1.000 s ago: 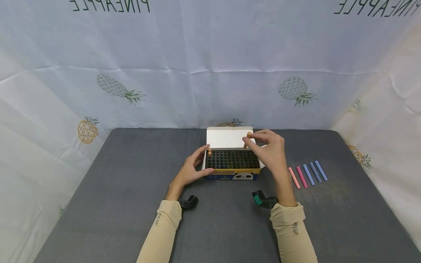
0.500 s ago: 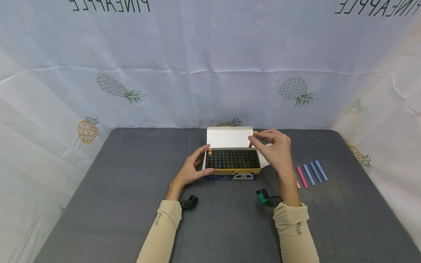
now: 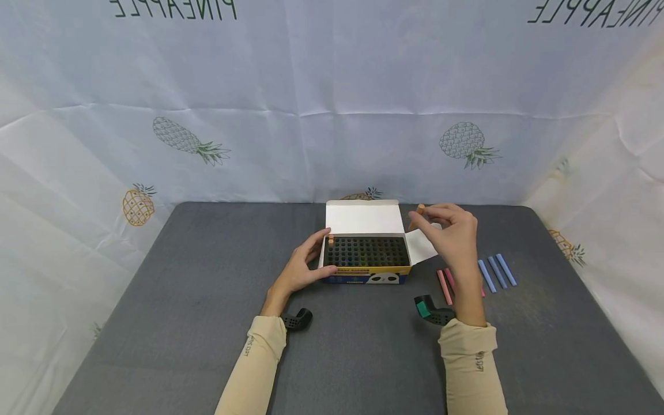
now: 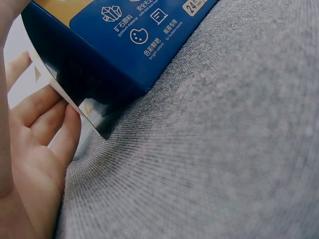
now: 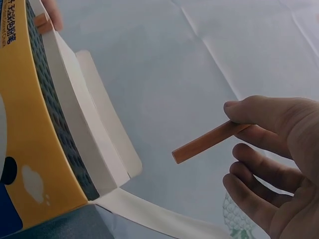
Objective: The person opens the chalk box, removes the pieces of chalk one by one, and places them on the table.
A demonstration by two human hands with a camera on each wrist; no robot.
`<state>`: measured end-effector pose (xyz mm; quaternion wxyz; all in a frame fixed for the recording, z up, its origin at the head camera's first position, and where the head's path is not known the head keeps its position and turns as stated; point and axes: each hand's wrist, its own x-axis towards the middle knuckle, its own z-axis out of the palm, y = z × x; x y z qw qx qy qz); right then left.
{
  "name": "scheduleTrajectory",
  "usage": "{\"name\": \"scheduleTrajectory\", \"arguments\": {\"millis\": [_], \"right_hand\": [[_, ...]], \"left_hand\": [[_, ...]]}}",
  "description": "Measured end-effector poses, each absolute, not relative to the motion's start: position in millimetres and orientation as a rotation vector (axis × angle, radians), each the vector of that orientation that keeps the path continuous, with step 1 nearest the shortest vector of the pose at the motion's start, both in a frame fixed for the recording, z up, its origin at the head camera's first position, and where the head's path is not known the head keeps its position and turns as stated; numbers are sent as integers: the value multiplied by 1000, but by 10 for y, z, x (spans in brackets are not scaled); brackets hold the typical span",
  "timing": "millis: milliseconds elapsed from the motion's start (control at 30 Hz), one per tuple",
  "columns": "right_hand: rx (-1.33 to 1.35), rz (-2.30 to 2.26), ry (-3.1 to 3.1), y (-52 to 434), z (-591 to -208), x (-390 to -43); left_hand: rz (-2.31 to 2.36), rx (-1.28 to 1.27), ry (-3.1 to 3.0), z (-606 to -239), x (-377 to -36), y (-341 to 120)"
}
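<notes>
An open chalk box (image 3: 366, 271) with a dark hole grid and a raised white lid stands mid-table; its blue side (image 4: 114, 45) and yellow front (image 5: 20, 129) show in the wrist views. My left hand (image 3: 301, 268) holds the box's left end, fingers on its flap (image 4: 55, 124). One orange chalk (image 3: 330, 239) stands in the back left hole. My right hand (image 3: 451, 230) pinches an orange chalk stick (image 3: 419, 210) (image 5: 209, 142) in the air, just right of the lid.
Pink chalks (image 3: 444, 285) and blue chalks (image 3: 497, 270) lie in a row on the grey table (image 3: 181, 288) right of the box. A white pineapple-print cloth (image 3: 332, 98) backs the table. Bare table lies left and in front.
My right hand has carried the orange chalk rightward, from over the box's back right corner to beside the lid. My left hand and the box have stayed put.
</notes>
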<state>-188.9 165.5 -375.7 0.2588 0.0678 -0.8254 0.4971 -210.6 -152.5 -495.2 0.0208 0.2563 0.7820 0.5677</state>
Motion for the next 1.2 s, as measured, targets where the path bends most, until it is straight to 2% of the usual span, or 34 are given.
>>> {"name": "scheduleTrajectory", "arguments": {"millis": [1200], "right_hand": [[-21,1253,-2221,1965,-3776,-1852]], "left_hand": [[1779,853,2422,-4976,-2128,-1542]]}}
